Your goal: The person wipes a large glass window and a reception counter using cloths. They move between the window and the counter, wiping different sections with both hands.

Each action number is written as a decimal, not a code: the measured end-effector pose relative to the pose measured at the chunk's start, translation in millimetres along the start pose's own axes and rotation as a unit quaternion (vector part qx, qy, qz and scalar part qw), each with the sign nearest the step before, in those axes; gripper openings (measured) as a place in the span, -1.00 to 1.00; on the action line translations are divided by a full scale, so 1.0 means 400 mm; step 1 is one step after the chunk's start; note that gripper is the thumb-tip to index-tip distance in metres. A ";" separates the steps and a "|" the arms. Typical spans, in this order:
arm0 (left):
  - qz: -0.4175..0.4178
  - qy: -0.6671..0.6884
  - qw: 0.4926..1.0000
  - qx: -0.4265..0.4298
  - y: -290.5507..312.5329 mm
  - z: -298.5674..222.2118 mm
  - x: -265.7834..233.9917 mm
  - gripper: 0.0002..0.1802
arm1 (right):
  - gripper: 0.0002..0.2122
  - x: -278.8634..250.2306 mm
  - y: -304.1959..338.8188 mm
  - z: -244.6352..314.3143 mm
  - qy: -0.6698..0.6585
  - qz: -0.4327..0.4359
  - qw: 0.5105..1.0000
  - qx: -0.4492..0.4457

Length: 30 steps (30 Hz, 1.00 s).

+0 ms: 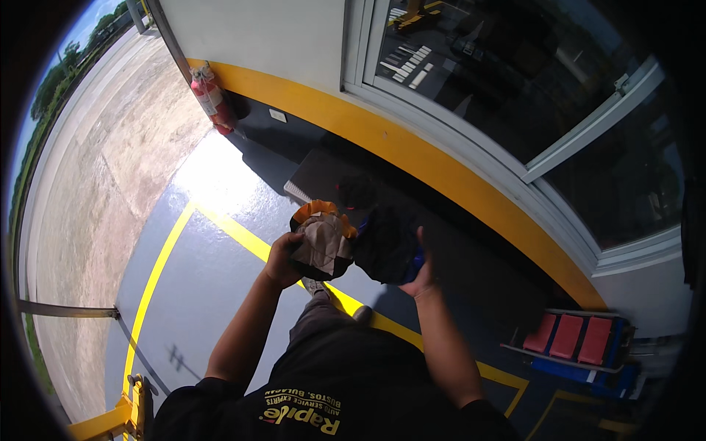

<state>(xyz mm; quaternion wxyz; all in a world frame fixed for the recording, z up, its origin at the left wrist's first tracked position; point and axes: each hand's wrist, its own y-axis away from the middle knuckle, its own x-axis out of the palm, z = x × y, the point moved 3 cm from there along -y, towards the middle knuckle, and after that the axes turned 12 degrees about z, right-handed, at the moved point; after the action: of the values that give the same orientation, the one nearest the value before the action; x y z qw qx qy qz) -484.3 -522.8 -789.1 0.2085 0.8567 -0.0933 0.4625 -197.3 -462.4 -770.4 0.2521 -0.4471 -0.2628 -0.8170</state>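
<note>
the left hand is gripping a brown-and-orange bundle above the yellow-lined grey floor; the right hand is holding a dark, blue-edged cloth just beside it, to the right.

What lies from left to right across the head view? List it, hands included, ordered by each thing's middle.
Yellow metal stand → red fire extinguisher → left hand → orange-edged tan and black item → dark item with blue edging → right hand → red panels.
</note>
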 end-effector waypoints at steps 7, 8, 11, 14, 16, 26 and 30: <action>-0.029 -0.179 0.977 -0.112 -0.144 0.327 0.218 -0.40 | -0.21 -0.117 0.377 0.040 0.122 -0.150 0.975 -0.109; -0.023 -0.205 0.967 -0.147 -0.152 0.383 0.236 -0.41 | -0.25 -0.124 0.406 0.023 0.133 -0.170 0.971 -0.099; 0.014 -0.296 0.927 -0.231 -0.155 0.508 0.235 -0.42 | -0.46 -0.139 0.450 -0.056 0.220 -0.153 0.956 -0.115; 0.042 -0.348 0.901 -0.254 -0.107 0.548 0.262 -0.39 | -0.61 -0.170 0.507 -0.135 0.237 -0.189 0.946 -0.119; 0.038 -0.330 0.903 -0.272 -0.022 0.543 0.277 -0.37 | -0.60 -0.090 0.575 -0.187 0.161 -0.243 0.947 -0.134; 0.087 -0.393 0.902 -0.155 0.322 0.527 -0.040 -0.51 | -0.60 -0.033 0.644 -0.513 0.103 -0.386 0.912 -0.096; 0.050 -0.204 0.966 -0.154 0.455 0.606 -0.114 -0.54 | -0.60 0.002 0.667 -0.639 0.110 -0.304 0.946 -0.028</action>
<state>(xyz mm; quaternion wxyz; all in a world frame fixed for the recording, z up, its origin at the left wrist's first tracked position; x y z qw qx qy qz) -391.1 -794.8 -895.4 0.2911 0.8848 -0.2463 0.2677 -177.8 -825.9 -833.4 0.0069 -0.2599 -0.3340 -0.9060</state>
